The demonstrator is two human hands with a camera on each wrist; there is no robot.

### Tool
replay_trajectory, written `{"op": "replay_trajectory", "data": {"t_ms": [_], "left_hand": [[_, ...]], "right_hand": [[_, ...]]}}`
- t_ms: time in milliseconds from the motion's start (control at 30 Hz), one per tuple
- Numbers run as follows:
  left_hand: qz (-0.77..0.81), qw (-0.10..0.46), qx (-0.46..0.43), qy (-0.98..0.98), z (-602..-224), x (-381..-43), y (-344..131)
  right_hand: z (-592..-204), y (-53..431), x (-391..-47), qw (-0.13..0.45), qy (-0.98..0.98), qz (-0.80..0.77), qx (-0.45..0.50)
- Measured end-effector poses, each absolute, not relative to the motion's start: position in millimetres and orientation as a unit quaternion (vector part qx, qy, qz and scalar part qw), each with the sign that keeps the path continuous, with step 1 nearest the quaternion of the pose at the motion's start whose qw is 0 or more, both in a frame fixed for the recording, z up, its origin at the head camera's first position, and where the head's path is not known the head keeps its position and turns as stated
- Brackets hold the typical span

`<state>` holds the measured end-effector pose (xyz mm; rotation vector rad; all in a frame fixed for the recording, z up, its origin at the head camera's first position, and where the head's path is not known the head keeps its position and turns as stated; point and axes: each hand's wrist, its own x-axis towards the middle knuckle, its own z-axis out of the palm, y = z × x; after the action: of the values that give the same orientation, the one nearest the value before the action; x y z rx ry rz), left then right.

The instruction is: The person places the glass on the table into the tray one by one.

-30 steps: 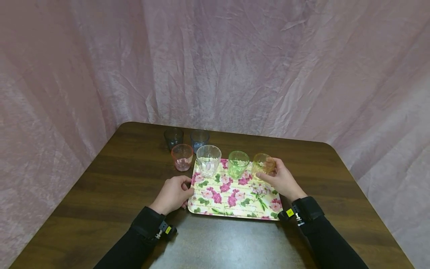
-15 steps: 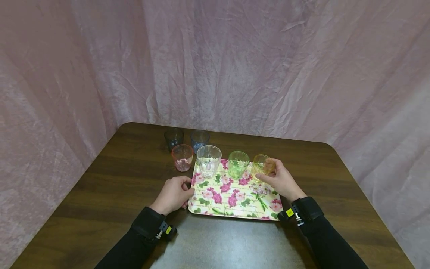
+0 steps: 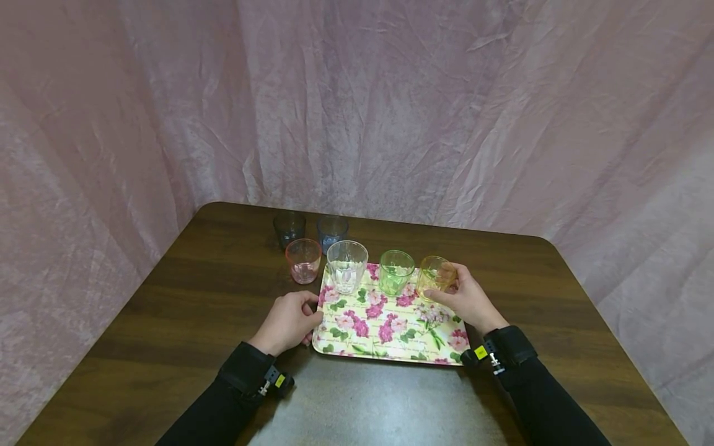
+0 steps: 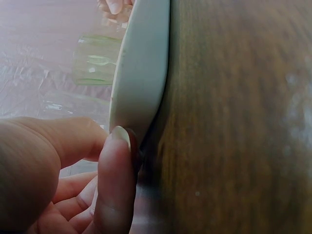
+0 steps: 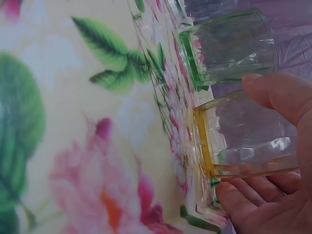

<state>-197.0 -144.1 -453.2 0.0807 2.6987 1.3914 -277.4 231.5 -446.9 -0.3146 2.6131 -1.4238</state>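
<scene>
My left hand [image 3: 286, 323] pinches the left edge of a floral tray [image 3: 368, 339]. In the left wrist view, the thumb and a finger meet at the tray's pale rim [image 4: 139, 63]. At the tray's back right corner, my right hand [image 3: 473, 302] holds a yellow glass [image 3: 435, 277], thumb on one side and fingers on the other. The right wrist view shows the base of that yellow glass [image 5: 207, 141] close over the tray. A green glass [image 3: 395, 277] stands upright to its left, and a larger clear glass [image 3: 347, 272] occupies the back left corner.
Off the tray, a pink-red glass [image 3: 304, 265] stands left of the clear one. Behind it are a dark grey glass [image 3: 289, 231] and a blue glass [image 3: 332, 234]. All rest on a brown wooden table [image 3: 167, 322], with a pink curtain [image 3: 357, 111] behind its far edge.
The yellow glass has shifted very slightly toward the person in my right hand. My left hand and the tray stay where they were.
</scene>
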Motion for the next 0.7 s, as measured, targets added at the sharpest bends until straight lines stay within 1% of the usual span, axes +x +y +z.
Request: {"op": "replay_trajectory", "data": {"t_ms": [400,533,700], "left_hand": [[0.449,0.048,0.022,0.892,-450.3,-197.9,-143.0],[0.445,0.031,0.025,0.894,-449.0,-196.5,-144.7],[0.448,-0.005,0.023,0.894,-442.2,-194.8,-150.4]], "right_hand": [[-440.7,240.0,-267.2,0.086,0.853,-0.504,-0.105],[-439.4,242.8,-263.0,0.086,0.841,-0.523,-0.109],[-439.2,247.8,-260.4,0.076,0.833,-0.537,-0.113]]}}
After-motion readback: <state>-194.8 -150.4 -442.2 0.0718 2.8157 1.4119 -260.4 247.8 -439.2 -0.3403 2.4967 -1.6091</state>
